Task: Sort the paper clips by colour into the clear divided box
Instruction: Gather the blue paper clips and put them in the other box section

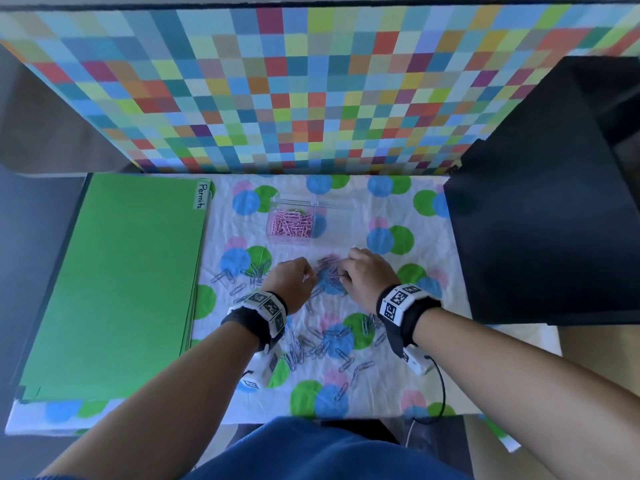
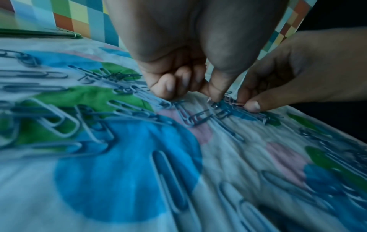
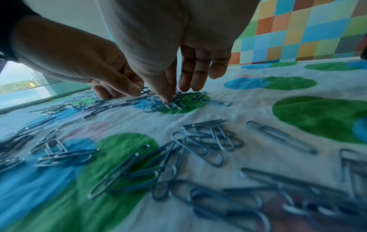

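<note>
While both hands work at a small heap of pink paper clips [image 1: 329, 264] lying on the dotted cloth [image 1: 398, 386] just on the person's side of the clear divided box [image 1: 313, 221], the left hand [image 1: 292, 284] has its fingers curled under, thumb and forefinger pinching at the left edge of that heap. The right hand [image 1: 367, 277] pinches a clip at the heap's right edge between thumb and forefinger, its other fingers held nearly straight above the cloth. Inside the box, the left compartment holds a pile of sorted pink clips [image 1: 291, 225]; the right compartment looks bare of clips, though its clear walls make it hard to read. Blue-grey paper clips [image 1: 318, 344] lie scattered on the cloth nearer the person than the heap, with a smaller scatter off to the heap's left. A green folder [image 1: 114, 289] labelled "Permits" lies well left of the box, and a black box [image 1: 547, 220] stands to its right.
</note>
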`<action>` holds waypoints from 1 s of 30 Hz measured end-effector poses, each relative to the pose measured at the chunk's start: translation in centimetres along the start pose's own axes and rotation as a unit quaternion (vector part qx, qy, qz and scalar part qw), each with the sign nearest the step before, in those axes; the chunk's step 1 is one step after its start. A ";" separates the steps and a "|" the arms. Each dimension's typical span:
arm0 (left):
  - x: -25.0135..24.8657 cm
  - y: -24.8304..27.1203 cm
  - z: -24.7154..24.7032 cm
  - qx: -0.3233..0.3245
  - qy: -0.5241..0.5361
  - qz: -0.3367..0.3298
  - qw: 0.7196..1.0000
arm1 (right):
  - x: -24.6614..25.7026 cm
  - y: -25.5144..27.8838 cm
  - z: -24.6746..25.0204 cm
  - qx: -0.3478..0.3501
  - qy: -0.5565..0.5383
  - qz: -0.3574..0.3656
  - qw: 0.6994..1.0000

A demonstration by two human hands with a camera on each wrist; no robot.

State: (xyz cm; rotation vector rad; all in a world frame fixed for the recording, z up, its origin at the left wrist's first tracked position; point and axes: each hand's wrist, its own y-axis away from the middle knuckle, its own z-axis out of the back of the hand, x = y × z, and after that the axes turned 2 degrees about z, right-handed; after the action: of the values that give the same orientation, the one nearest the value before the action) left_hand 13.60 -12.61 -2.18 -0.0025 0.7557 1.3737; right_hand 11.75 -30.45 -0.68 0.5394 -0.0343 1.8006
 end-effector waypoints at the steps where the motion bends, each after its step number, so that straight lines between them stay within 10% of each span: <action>1: 0.2 0.3 0.1 0.003 0.004 -0.002 1.000 | -0.1 0.0 -0.1 0.001 -0.005 -0.004 1.000; 20: 1.7 3.1 1.2 0.053 0.059 -0.022 0.997 | -1.3 1.5 2.6 -0.038 -0.273 -0.081 0.958; 30: 1.8 3.4 0.9 0.047 0.053 0.010 0.997 | 1.2 3.3 4.3 -0.074 -0.592 -0.137 0.791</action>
State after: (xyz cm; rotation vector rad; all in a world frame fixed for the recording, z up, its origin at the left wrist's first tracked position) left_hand 11.02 -9.84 -0.90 0.0064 0.9107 1.3630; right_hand 9.92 -31.65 4.49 1.4000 -0.9031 0.9179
